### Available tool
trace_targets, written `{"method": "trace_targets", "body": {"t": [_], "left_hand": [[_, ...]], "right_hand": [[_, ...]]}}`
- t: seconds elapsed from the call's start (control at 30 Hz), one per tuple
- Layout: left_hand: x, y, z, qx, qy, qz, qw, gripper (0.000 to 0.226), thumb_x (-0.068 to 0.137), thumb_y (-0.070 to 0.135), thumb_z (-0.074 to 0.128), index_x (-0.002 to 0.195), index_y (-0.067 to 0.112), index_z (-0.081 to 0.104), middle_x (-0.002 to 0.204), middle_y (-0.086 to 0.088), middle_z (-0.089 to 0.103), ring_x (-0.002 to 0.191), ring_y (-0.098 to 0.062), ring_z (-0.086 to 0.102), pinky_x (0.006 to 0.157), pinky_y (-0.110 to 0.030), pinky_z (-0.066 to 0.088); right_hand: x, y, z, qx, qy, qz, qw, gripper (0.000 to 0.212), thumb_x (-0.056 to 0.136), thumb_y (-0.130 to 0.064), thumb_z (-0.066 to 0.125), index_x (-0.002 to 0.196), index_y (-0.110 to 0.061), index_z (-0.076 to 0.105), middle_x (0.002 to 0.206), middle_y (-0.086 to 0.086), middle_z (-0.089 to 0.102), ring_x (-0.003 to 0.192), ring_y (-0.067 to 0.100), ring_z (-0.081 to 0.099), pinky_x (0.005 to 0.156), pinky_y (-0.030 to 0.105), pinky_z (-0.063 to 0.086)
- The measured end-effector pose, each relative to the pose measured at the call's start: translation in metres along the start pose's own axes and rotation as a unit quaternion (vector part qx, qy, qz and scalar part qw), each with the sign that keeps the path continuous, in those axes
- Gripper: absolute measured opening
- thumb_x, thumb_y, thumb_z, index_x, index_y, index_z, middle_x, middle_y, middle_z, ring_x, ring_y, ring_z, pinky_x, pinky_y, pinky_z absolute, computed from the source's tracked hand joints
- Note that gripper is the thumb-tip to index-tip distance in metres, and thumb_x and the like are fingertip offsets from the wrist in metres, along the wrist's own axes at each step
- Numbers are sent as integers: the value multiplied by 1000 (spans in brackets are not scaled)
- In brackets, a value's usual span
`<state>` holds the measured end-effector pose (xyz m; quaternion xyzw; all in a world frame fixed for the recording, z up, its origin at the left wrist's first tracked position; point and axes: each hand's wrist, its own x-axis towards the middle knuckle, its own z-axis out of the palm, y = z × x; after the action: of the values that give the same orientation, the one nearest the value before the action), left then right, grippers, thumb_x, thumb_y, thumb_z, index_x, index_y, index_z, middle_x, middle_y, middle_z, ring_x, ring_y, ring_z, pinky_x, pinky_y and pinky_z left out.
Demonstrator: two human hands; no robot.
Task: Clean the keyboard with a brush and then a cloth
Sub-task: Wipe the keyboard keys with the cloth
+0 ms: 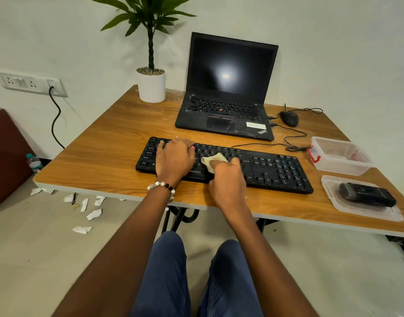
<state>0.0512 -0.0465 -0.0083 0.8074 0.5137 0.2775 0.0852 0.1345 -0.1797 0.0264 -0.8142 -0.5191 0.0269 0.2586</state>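
1. Starting at far left of frame: wall socket plate (pixel 33 84) with dark cable (pixel 56 120) plugged in and hanging down; maroon cabinet (pixel 6 156) below it; bottle (pixel 34 162) on floor beside cabinet.
2. Lower left, on floor under the table edge: torn paper scraps (pixel 82 208), scattered.
3. Upper left-centre: potted plant (pixel 151 84) in white pot, standing upright at back corner of wooden table (pixel 105 156).
4. Centre: black keyboard (pixel 276 167) lying across middle of table, long side toward the viewer.
5. Left hand (pixel 174 160) flat on left part of keyboard, fingers spread and fairly straight, pressing down on keys, nothing held. Bead bracelet (pixel 162 187) at that wrist.
6. Right hand (pixel 227 179) just right of left hand, over middle of keyboard, fingers curled round a pale cloth (pixel 213 160); cloth bunched, touching keys, part of it sticking out toward the left hand.
7. Upper centre, behind keyboard: laptop (pixel 228 88) open, screen dark.
8. Right of laptop: black mouse (pixel 289 118), cord trailing toward laptop.
9. Right edge of frame: clear plastic box (pixel 338 156) with red clip, near right end of keyboard.
10. Lower right: clear lid (pixel 361 199) lying flat on table, black brush (pixel 368 194) resting on it, well apart from both hands.
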Motion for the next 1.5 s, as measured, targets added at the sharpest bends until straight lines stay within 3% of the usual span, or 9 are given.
{"method": "trace_targets", "body": {"t": [0.17, 0.5, 0.73, 0.83, 0.93, 1.03, 1.1, 1.27, 1.5], "left_hand": [[0, 0, 0, 5, -1, 2, 1000, 34, 98, 33, 43, 125, 28, 63, 134, 7, 59, 133, -13, 45, 117, -49, 20], [0, 0, 1, 10, 3, -1, 1000, 34, 98, 32, 43, 124, 27, 64, 134, 6, 60, 134, -14, 45, 117, -49, 20], [0, 1, 1, 9, 9, 3, 1000, 34, 98, 32, 43, 125, 27, 63, 135, 6, 59, 135, -14, 43, 117, -49, 20], [1, 1, -2, 11, 3, 6, 1000, 34, 99, 31, 43, 126, 26, 63, 135, 5, 59, 134, -15, 43, 117, -50, 19], [2, 4, -3, 22, -9, 6, 1000, 33, 100, 31, 44, 127, 24, 62, 133, 2, 60, 131, -17, 47, 116, -52, 19], [3, 11, -8, 44, -25, 37, 998, 36, 100, 40, 44, 127, 24, 60, 134, 0, 59, 128, -20, 47, 113, -57, 21], [4, 18, -11, 39, -91, 94, 991, 51, 97, 54, 42, 139, 26, 49, 147, 0, 45, 139, -20, 34, 114, -59, 14], [8, 32, -12, 49, -317, 165, 933, 109, 72, 78, 54, 155, 26, 4, 163, 5, -4, 149, -19, -6, 110, -63, -16], [17, 41, -6, 105, -309, 206, 923, 123, 64, 81, 60, 155, 25, 1, 163, 2, -3, 149, -19, -4, 107, -69, -17]], "right_hand": [[6, 22, -10, 84, -15, 14, 996, 57, 93, -4, 58, 142, -31, 49, 126, 5, 46, 98, 18, 54, 93, 35, 53], [-14, 11, -2, 85, 85, 153, 981, 18, 101, -8, 42, 114, -5, 55, 118, 15, 57, 97, 22, 49, 67, 25, 37], [-22, 11, -12, 101, -31, 47, 993, 47, 93, 1, 53, 136, -17, 58, 125, 8, 57, 106, 21, 57, 90, 31, 49], [-9, 25, -43, 235, -129, 65, 961, 34, 95, 1, 52, 117, -19, 70, 114, 1, 67, 87, 15, 61, 83, 37, 56], [13, 45, -66, 278, -59, 113, 952, 26, 97, -3, 52, 105, -18, 72, 100, 0, 67, 83, 20, 61, 72, 38, 57], [40, 65, -68, 178, 66, 103, 976, 28, 96, -3, 54, 116, -14, 70, 95, -1, 66, 75, 11, 55, 56, 21, 42], [51, 72, -57, 90, 46, 86, 991, 33, 94, -3, 56, 124, -13, 67, 95, 0, 64, 71, 9, 53, 52, 19, 38], [39, 60, -33, -59, -70, 28, 995, 50, 94, -11, 56, 142, -26, 51, 127, 11, 45, 112, 29, 52, 98, 39, 47], [20, 78, -52, -114, -99, 20, 988, 54, 94, -13, 58, 142, -36, 49, 125, 7, 39, 112, 24, 49, 99, 34, 43]]}}
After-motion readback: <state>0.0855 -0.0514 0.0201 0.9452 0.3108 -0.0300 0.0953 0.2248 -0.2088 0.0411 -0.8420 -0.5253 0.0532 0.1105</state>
